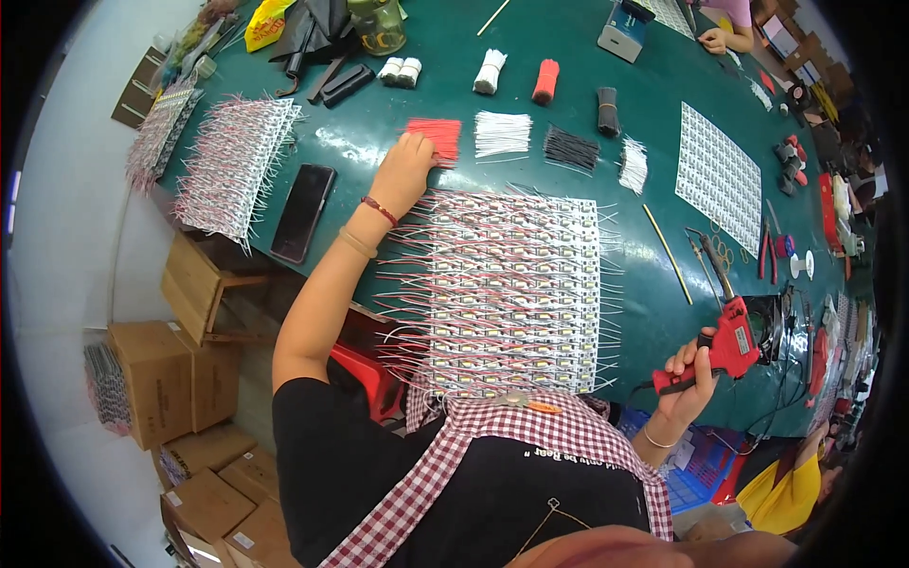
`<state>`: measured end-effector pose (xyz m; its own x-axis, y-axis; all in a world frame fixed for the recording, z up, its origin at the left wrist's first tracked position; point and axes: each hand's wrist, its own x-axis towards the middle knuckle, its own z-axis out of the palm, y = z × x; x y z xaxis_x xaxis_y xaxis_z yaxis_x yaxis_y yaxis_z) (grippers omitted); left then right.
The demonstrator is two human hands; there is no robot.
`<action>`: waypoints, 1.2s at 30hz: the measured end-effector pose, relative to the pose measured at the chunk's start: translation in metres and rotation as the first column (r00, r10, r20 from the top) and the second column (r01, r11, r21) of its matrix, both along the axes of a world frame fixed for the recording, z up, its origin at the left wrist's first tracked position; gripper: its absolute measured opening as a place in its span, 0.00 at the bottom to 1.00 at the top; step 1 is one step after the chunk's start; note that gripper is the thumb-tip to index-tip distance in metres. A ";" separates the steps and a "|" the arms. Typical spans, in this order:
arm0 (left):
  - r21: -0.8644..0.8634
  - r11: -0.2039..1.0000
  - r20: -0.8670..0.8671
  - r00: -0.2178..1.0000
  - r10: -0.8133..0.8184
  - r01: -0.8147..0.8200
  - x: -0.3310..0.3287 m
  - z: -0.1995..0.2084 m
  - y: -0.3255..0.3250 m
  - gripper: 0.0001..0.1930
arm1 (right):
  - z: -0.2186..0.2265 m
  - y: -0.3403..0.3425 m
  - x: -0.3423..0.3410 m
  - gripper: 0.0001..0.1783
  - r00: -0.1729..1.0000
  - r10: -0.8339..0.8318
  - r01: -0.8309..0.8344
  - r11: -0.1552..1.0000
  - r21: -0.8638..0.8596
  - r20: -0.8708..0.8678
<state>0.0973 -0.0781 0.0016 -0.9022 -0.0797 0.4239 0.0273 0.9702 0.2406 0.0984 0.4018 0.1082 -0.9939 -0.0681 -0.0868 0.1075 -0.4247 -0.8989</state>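
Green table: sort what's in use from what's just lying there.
In use:
- left hand on the red wires
- right hand gripping the red soldering gun
- wired panel in front

Lying about:
- black phone
- white wires
- black wires
- jar
- bare panel

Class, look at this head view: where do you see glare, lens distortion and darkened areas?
Head view: glare streaks the green table near the red wire bundle; fisheye distortion bows the table's edges toward the rim; black vignette fills the corners; left hand and right hand look fairly sharp.
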 end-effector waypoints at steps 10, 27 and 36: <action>0.940 0.229 -0.240 0.967 -0.083 0.253 -0.038 0.029 0.066 0.11 | -0.001 0.004 -0.007 0.17 0.999 -0.035 0.035 0.999 -0.006 0.009; 0.984 0.160 -0.063 0.990 -0.127 0.083 -0.035 0.010 0.085 0.11 | 0.010 -0.013 -0.013 0.17 0.999 0.034 -0.035 0.999 -0.024 -0.027; 0.993 0.118 0.072 0.878 -0.473 -0.018 -0.021 0.095 0.155 0.08 | 0.034 -0.037 -0.018 0.19 0.999 -0.007 0.009 1.000 -0.024 0.047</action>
